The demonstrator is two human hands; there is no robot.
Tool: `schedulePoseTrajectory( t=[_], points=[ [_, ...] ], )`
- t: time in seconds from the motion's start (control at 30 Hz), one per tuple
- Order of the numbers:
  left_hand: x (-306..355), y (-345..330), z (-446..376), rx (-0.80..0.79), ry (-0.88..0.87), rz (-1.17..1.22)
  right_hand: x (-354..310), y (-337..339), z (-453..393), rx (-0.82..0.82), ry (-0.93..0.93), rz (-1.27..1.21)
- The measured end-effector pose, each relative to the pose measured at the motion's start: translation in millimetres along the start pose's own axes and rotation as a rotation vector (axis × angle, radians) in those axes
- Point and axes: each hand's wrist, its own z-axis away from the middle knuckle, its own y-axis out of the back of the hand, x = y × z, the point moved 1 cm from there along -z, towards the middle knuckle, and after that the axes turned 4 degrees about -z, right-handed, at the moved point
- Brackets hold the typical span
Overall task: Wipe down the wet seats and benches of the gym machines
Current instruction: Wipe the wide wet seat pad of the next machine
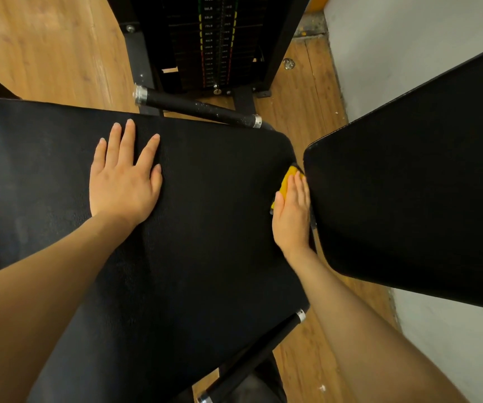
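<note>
The right hand (292,212) pressed flat on a yellow cloth (288,180) at the seat's (205,228) right edge; the left hand (125,181) lay flat, holding nothing. Wedged against the back pad (423,184), the cloth could snag or slip down the gap.

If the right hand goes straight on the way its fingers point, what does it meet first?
The right hand presses a yellow cloth beside the backrest. Straight ahead, it probably meets the seat corner, then the black handle; depth is unclear.

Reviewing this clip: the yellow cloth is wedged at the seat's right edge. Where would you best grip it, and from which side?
Grip the yellow cloth at its exposed left edge, coming from the seat side; the right hand lies flat on it, and the back pad blocks the right.
</note>
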Motion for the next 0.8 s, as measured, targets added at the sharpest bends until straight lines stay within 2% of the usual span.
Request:
schedulePoseTrajectory(
  t=[0.2, 0.3, 0.43, 0.53, 0.63, 0.8],
  points=[
    [0, 0, 0, -0.004, 0.002, -0.005, 33, -5, 97, 0.007, -0.114, 0.016],
    [-2, 1, 1, -0.020, 0.005, -0.013, 33, -9, 119, -0.014, -0.161, -0.017],
    [-1, 0, 1, -0.034, -0.002, -0.026, 26, -5, 93, -0.014, -0.116, -0.009],
    [-2, 0, 2, -0.044, 0.006, -0.034, 12, 3, 41, -0.050, 0.009, 0.053],
    [-3, 0, 1, -0.040, -0.001, -0.029, -11, 7, -8, -0.063, 0.032, -0.015],
    [-4, 6, 0, -0.064, -0.019, 0.018, -3, -1, 7, -0.008, 0.041, 0.022]
  ],
)
